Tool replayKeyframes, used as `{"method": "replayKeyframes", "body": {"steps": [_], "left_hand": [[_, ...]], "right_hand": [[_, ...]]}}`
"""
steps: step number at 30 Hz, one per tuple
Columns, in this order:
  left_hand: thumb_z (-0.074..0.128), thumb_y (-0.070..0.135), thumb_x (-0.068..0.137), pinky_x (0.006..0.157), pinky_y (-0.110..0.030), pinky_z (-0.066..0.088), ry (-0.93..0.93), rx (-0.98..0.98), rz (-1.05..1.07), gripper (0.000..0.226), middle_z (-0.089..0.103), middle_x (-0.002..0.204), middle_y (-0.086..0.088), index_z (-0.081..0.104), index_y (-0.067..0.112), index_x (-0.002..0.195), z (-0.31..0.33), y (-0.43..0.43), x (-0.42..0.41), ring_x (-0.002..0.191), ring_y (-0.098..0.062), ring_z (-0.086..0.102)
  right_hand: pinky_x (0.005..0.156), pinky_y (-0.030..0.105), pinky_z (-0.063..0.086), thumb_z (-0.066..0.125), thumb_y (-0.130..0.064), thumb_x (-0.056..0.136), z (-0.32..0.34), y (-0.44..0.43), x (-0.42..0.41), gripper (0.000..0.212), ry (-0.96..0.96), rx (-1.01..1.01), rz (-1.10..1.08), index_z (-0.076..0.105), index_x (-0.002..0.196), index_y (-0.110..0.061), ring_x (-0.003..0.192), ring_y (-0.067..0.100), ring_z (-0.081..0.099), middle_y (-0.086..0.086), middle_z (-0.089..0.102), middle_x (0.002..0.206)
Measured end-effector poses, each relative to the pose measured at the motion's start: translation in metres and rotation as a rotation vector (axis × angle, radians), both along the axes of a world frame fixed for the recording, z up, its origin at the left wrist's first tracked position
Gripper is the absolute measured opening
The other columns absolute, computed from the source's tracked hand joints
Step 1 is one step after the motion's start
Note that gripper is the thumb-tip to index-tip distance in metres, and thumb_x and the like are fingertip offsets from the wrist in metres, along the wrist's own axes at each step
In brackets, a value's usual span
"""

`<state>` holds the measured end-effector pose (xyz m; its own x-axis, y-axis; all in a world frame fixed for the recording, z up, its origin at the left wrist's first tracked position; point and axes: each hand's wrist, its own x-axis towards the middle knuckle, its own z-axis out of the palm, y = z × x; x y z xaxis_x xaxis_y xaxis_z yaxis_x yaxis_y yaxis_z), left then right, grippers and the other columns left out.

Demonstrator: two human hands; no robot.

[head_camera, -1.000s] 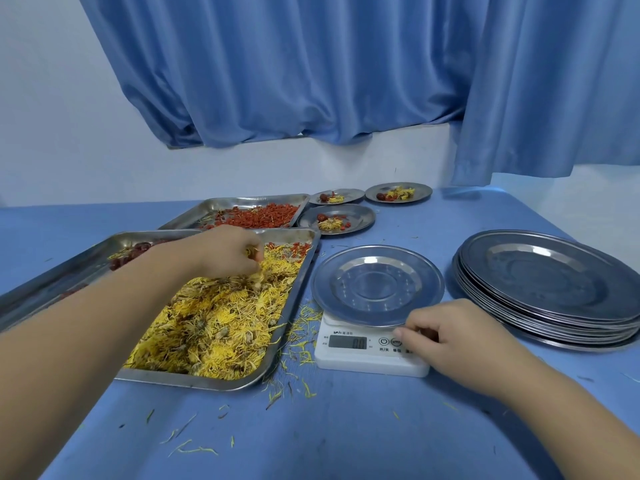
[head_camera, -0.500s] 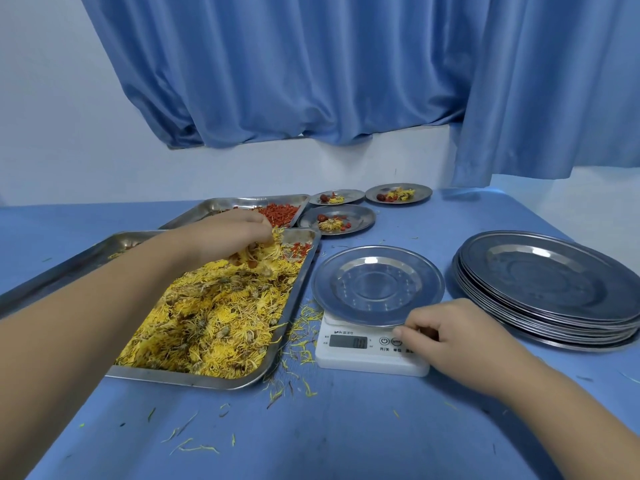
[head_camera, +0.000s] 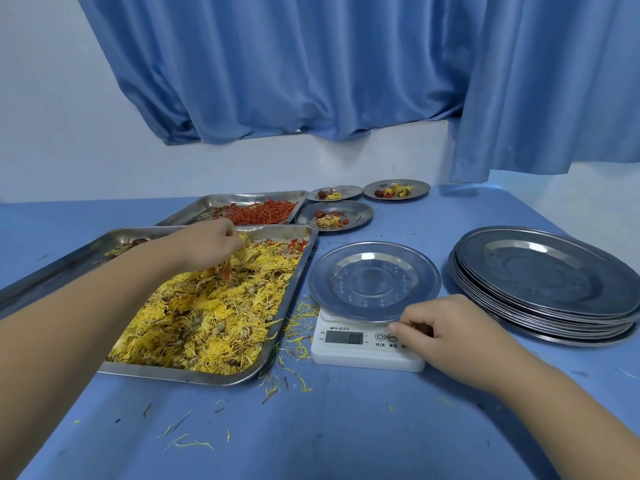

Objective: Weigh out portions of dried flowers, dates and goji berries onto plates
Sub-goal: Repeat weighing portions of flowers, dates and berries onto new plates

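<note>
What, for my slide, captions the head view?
Left hand pinches dried flowers; right hand rests on the scale under an empty plate.

left grip [head_camera: 207, 247] fingertips: buried in dried flowers [head_camera: 207, 320] | scale [head_camera: 360, 358] digits: blurred | its buttons: partly under right grip [head_camera: 446, 327]

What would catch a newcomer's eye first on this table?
The tray heaped with yellow dried flowers at the left, where the left hand pinches up a tuft. Next, the empty steel plate on the white scale in the middle, with the right hand at the scale's buttons, and the stack of plates at the right.
</note>
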<state>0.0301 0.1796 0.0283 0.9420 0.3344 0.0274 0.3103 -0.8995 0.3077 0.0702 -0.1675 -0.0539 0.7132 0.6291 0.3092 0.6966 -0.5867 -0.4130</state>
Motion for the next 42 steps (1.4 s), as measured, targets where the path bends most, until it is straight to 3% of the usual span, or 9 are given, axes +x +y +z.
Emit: {"method": "replayKeyframes", "body": {"steps": [4, 8, 13, 18, 23, 27, 33, 37, 42], "left_hand": [[0.046, 0.025, 0.098, 0.056, -0.032, 0.04, -0.127, -0.194, -0.015, 0.015, 0.07, 0.068, -0.002, 0.052, 0.015, 0.088, 0.003, -0.005, -0.002, 0.057, -0.016, 0.049], [0.048, 0.028, 0.099, 0.06, -0.03, 0.045, -0.135, -0.373, -0.093, 0.017, 0.068, 0.074, 0.002, 0.058, 0.016, 0.093, 0.012, -0.031, -0.002, 0.061, -0.014, 0.054], [0.048, 0.037, 0.098, 0.059, -0.021, 0.042, -0.028, -0.312, -0.32, 0.02, 0.062, 0.064, 0.023, 0.059, 0.028, 0.084, 0.009, -0.082, 0.012, 0.055, 0.007, 0.054], [0.058, 0.034, 0.09, 0.057, -0.016, 0.045, 0.019, -0.217, -0.407, 0.01, 0.066, 0.082, 0.011, 0.062, 0.025, 0.088, -0.002, -0.121, 0.043, 0.07, 0.001, 0.062], [0.06, 0.032, 0.089, 0.085, -0.031, 0.052, 0.111, -0.16, -0.398, 0.023, 0.068, 0.104, 0.008, 0.059, 0.028, 0.112, -0.007, -0.131, 0.061, 0.096, -0.012, 0.065], [0.06, 0.038, 0.091, 0.084, -0.021, 0.045, 0.071, -0.151, -0.399, 0.028, 0.063, 0.111, 0.013, 0.061, 0.029, 0.118, -0.003, -0.129, 0.061, 0.103, -0.006, 0.059], [0.052, 0.045, 0.096, 0.094, -0.029, 0.039, -0.005, -0.213, -0.362, 0.029, 0.062, 0.12, 0.011, 0.063, 0.029, 0.118, 0.001, -0.124, 0.054, 0.111, -0.009, 0.056], [0.058, 0.036, 0.093, 0.089, -0.024, 0.042, -0.061, -0.295, -0.376, 0.022, 0.065, 0.113, 0.014, 0.065, 0.033, 0.114, -0.004, -0.123, 0.05, 0.107, -0.003, 0.058], [0.067, 0.014, 0.087, 0.087, -0.02, 0.048, -0.192, -0.381, -0.402, 0.022, 0.07, 0.105, 0.014, 0.068, 0.029, 0.103, -0.009, -0.124, 0.049, 0.098, 0.001, 0.065]], "right_hand": [[0.053, 0.03, 0.037, 0.055, -0.043, 0.089, 0.001, 0.0, -0.001, 0.037, 0.008, 0.001, -0.004, 0.058, 0.065, -0.015, 0.053, 0.01, 0.042, -0.001, 0.053, 0.056], [0.053, 0.03, 0.037, 0.055, -0.043, 0.088, 0.002, 0.0, -0.001, 0.037, 0.007, 0.001, -0.003, 0.059, 0.066, -0.015, 0.053, 0.01, 0.043, -0.001, 0.054, 0.057], [0.054, 0.031, 0.039, 0.054, -0.044, 0.088, 0.002, 0.001, -0.002, 0.037, -0.002, -0.005, -0.004, 0.058, 0.066, -0.014, 0.054, 0.011, 0.043, -0.001, 0.053, 0.056], [0.057, 0.035, 0.041, 0.053, -0.045, 0.089, 0.002, -0.001, -0.001, 0.039, -0.016, -0.005, 0.004, 0.053, 0.064, -0.015, 0.055, 0.011, 0.044, -0.003, 0.049, 0.053], [0.06, 0.037, 0.044, 0.051, -0.047, 0.089, 0.001, -0.001, 0.001, 0.038, -0.044, 0.003, 0.018, 0.058, 0.07, -0.015, 0.061, 0.014, 0.05, -0.002, 0.054, 0.058], [0.057, 0.034, 0.04, 0.049, -0.047, 0.089, 0.0, 0.0, 0.001, 0.038, -0.072, 0.008, 0.038, 0.051, 0.064, -0.018, 0.059, 0.013, 0.046, -0.003, 0.048, 0.054], [0.058, 0.034, 0.039, 0.049, -0.047, 0.09, -0.002, 0.001, 0.001, 0.038, -0.066, 0.006, 0.054, 0.049, 0.063, -0.02, 0.059, 0.012, 0.046, -0.003, 0.048, 0.055], [0.059, 0.034, 0.04, 0.049, -0.047, 0.09, -0.001, 0.001, 0.0, 0.037, -0.056, 0.01, 0.047, 0.053, 0.066, -0.019, 0.059, 0.012, 0.047, -0.003, 0.049, 0.056], [0.056, 0.031, 0.037, 0.052, -0.045, 0.089, -0.001, 0.0, 0.0, 0.04, -0.043, 0.015, 0.039, 0.043, 0.056, -0.025, 0.056, 0.01, 0.043, -0.003, 0.046, 0.053]]}}
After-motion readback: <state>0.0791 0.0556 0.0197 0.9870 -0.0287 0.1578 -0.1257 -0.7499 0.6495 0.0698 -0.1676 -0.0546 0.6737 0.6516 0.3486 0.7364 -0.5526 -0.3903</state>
